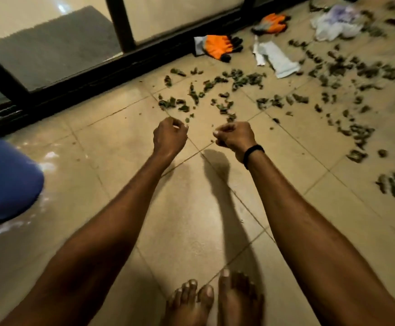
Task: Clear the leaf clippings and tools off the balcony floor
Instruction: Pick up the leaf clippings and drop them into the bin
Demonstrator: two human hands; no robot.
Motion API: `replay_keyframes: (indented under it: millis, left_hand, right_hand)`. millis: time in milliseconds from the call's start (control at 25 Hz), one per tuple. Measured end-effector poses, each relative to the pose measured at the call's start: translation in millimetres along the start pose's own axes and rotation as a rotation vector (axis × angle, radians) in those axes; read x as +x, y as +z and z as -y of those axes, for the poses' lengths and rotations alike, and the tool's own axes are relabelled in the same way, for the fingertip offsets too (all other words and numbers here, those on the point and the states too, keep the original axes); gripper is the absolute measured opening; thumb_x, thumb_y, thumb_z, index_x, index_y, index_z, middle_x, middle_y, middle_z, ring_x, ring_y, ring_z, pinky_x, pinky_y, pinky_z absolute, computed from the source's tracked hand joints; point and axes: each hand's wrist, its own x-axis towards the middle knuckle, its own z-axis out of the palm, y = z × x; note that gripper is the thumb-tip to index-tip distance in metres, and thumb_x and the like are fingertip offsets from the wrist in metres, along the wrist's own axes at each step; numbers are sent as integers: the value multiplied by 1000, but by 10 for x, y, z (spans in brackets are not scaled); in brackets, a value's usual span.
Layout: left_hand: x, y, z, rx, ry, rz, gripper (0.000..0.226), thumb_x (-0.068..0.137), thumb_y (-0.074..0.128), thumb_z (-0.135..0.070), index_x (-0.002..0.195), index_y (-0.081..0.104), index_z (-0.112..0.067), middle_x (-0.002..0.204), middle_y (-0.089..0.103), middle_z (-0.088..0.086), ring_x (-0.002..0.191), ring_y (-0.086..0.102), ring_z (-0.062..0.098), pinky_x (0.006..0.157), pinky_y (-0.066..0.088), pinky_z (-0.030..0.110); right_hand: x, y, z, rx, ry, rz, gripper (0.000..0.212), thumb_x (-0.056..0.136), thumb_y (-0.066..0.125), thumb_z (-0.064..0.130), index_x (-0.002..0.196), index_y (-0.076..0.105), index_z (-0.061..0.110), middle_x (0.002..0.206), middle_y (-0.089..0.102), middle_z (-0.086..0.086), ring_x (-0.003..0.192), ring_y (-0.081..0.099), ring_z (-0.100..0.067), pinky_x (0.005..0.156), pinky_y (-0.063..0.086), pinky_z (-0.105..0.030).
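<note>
Green leaf clippings (238, 81) lie scattered over the beige tiled floor, thickest toward the right (361, 135). My left hand (170, 135) and my right hand (235, 136) hover side by side just short of the nearest clippings, both with fingers curled closed. Whether either fist holds leaf bits cannot be told. A black band circles my right wrist. Two orange and grey work gloves lie near the door track, one (217, 45) closer and one (271, 23) farther back.
A black sliding-door frame (125, 64) runs along the far edge, with a grey mat behind the glass. White paper pieces (276, 58) and a crumpled white plastic bag (337, 22) lie at the back right. A blue object (5, 180) stands at the left. My bare feet (215, 300) are below.
</note>
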Motion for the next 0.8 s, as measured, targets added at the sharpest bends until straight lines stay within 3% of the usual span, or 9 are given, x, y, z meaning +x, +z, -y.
replay_keyframes:
  millis: [120,240,400,520,640,800]
  left_hand:
    - [-304,483,191,76,-15,142,21,92,67,-33,103,70,-16,99,73,2,92,67,19,76,42,22]
    - [-401,678,335,82,-21,152,20,93,66,-28,106,69,-14,101,73,2,87,64,15,76,39,21]
    - [-467,728,397,67,61,141,17,96,62,-25,105,68,-12,98,71,1,85,60,13,75,38,22]
    - [-490,756,418,32,95,148,15,95,61,-25,100,67,-12,92,71,0,85,64,15,74,39,22]
    - [-465,764,426,10,100,136,14,95,61,-25,100,67,-14,91,71,0,84,63,15,74,39,23]
    - [-456,783,426,-12,90,119,14,95,61,-24,99,68,-13,88,70,0,83,63,15,73,41,24]
  right_hand:
    - [-66,-298,-586,-351,37,32,13,77,82,16,86,76,8,87,75,-9,83,70,-19,84,58,-34]
    - [-112,-477,-892,-579,39,129,18,76,82,16,92,76,11,96,74,-4,92,67,-16,83,52,-26]
    - [-163,-611,-1049,-625,64,279,29,67,89,18,88,69,18,89,68,5,85,61,-10,66,44,-17]
    - [-170,-551,-1101,-748,32,367,47,54,94,25,85,59,22,92,60,4,82,57,-14,62,43,-23]
    - [-147,-463,-1155,-785,-12,331,54,48,95,30,79,52,25,92,54,2,79,54,-18,58,40,-28]
    - [-109,-464,-1151,-665,-18,239,48,52,95,32,79,57,18,83,62,3,74,57,-16,61,47,-29]
